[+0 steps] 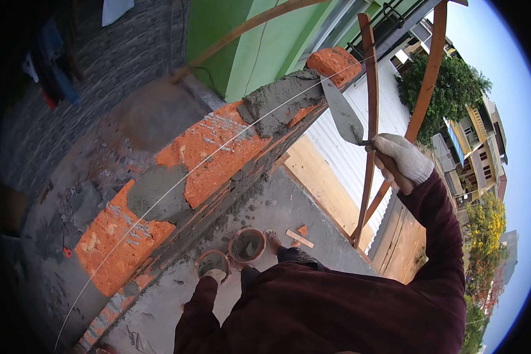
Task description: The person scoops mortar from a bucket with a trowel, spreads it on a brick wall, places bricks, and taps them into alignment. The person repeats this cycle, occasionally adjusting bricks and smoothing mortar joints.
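Observation:
My right hand (pixel 398 159), in a pale glove, grips a trowel (pixel 343 112) by its handle, the blade tilted beside the mortar (pixel 277 103) near the top end of a low brick wall. Orange bricks (pixel 115 236) and grey mortar patches run diagonally along the wall, with a thin string line (pixel 177 183) stretched over them. My gloved left hand (pixel 214 275) is low at a small bucket (pixel 209 262); its fingers are too small and hidden to tell what they hold. A second bucket (pixel 246 245) with grey contents stands just to its right, by my feet.
Wooden poles (pixel 370 71) lean upright on the right, before a white corrugated sheet (pixel 336 135). A green wall (pixel 248 53) rises behind. Scraps of wood (pixel 300 237) lie on the concrete ledge (pixel 259 206), which ends at a drop. Debris (pixel 88 200) covers the lower floor on the left.

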Action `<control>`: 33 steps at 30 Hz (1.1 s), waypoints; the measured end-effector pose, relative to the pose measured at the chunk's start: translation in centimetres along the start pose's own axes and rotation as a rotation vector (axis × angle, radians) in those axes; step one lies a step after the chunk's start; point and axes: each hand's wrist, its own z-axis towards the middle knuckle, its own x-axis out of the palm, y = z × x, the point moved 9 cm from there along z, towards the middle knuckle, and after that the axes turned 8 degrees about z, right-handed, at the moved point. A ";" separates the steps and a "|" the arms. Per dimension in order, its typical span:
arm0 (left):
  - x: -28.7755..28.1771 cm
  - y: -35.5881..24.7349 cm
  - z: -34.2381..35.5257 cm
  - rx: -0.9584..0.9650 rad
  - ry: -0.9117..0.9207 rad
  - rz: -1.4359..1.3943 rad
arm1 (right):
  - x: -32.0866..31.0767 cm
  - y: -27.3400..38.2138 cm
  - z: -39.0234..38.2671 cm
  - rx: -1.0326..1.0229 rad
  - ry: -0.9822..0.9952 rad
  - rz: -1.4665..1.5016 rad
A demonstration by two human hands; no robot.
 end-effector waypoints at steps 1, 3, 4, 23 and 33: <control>0.8 2.3 0.1 0.057 -0.146 0.063 | 2.1 -0.5 0.2 -0.022 0.010 0.147; 1.7 2.4 -0.3 0.092 0.000 0.342 | 4.7 -3.6 0.8 -0.086 0.007 0.360; 2.2 2.5 -0.7 0.114 0.076 0.484 | 5.7 -5.2 1.5 -0.143 0.022 0.417; 7.7 -8.0 -7.0 -0.171 -0.386 -0.301 | 19.8 -17.3 3.0 -0.414 0.419 0.280; 31.5 -20.9 -11.4 -0.629 -0.374 -1.015 | 23.6 -38.2 2.8 -0.639 0.910 -0.924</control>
